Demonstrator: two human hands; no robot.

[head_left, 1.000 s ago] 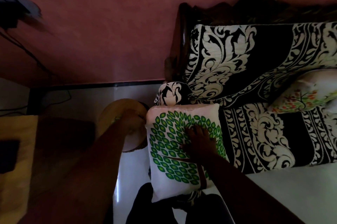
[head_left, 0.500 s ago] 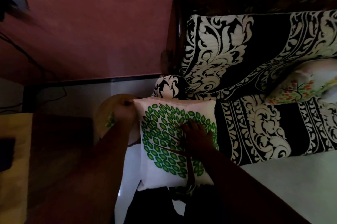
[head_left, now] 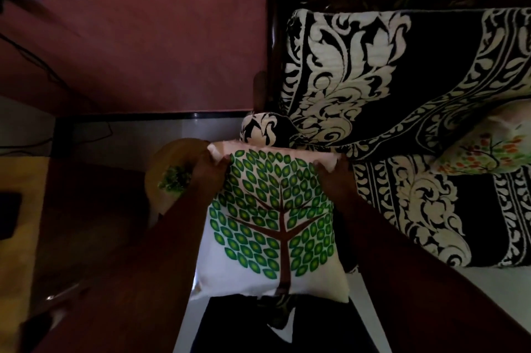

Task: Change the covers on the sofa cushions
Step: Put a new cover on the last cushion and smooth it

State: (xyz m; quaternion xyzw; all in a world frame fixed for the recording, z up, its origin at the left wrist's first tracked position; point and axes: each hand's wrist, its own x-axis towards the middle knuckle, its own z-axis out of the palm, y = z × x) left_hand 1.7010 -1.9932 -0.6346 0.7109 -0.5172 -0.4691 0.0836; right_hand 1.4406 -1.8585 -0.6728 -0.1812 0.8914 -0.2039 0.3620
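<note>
Gripping the upper left corner of the white square cushion printed with a green-leafed, brown-trunked tree [head_left: 273, 226], the left hand [head_left: 208, 171] has its fingers curled over the pale, slightly frayed top edge of the cover. Farther left lies a yellow-brown tabletop [head_left: 20, 194] bearing a flat dark rectangular object [head_left: 8, 214], and beside it a round tan wooden stool [head_left: 169, 171] carries a small green tuft [head_left: 175, 178], partly hidden behind the left forearm. The cushion stands upright at frame centre, in front of the person's dark-clothed legs, its tree print facing the camera and its top edge just below the sofa's rolled black-and-cream armrest [head_left: 267, 130]. A strip of black-and-cream fabric shows beneath the cushion's lower edge; what it belongs to cannot be told. The right hand [head_left: 334, 177] grips the upper right corner of the same cushion, its fingers clenched on the pale cover edge. To the right stands the dark wooden-framed sofa upholstered in black fabric with cream floral scrollwork [head_left: 402, 94], set against a dull red wall [head_left: 143, 36]. At far right, a second cushion, white with an orange-and-green tree print [head_left: 488, 148], leans on the sofa seat against the backrest, well apart from both hands. White floor [head_left: 431, 280] shows below the sofa.
</note>
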